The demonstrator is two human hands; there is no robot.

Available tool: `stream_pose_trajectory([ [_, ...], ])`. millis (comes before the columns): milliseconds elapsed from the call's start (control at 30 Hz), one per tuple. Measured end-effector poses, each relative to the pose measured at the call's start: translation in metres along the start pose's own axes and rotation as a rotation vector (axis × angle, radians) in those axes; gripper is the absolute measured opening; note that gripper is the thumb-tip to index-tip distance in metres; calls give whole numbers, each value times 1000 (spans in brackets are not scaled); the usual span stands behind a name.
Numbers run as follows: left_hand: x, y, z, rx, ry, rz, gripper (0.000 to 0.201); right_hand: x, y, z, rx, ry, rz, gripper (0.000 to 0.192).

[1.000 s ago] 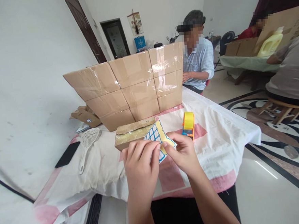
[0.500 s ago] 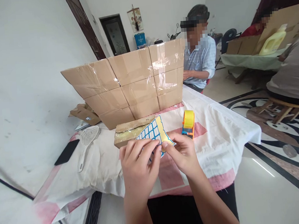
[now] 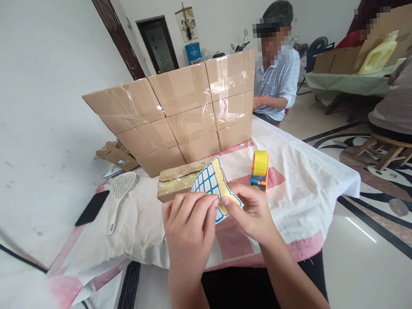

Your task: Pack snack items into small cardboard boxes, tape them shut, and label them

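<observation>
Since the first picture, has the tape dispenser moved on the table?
No. The tape dispenser sits on the same pink stripe of the tablecloth, right of the open carton; only the camera shifted.

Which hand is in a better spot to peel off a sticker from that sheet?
Probably the left hand: its fingertips pinch at the blue-lined stickers on the sticker sheet, while the right hand grips the sheet's lower edge, steadying it.
</observation>
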State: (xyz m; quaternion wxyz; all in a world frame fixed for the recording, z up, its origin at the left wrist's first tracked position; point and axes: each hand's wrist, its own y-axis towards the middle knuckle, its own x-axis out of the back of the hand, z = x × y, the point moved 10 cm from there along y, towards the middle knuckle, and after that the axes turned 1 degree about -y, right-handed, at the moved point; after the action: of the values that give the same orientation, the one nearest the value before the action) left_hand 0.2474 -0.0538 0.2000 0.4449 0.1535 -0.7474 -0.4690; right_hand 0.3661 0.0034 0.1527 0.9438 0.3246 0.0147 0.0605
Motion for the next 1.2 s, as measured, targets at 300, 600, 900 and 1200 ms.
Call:
stream_pose_trajectory([
  [300,-5,-2,11,94,-4,15,10,-3,0,-4,-19,8,45,17],
  [600,-3,-14,37,282,-79,-68,11,3,4,-28,-121,66,24,18],
  [900,-3,-29,65,502,-199,-133,15,20,11,-55,-236,213,-78,17],
  [1200,-4,-33,86,561,-291,-147,18,47,29,-90,-338,42,-5,31],
])
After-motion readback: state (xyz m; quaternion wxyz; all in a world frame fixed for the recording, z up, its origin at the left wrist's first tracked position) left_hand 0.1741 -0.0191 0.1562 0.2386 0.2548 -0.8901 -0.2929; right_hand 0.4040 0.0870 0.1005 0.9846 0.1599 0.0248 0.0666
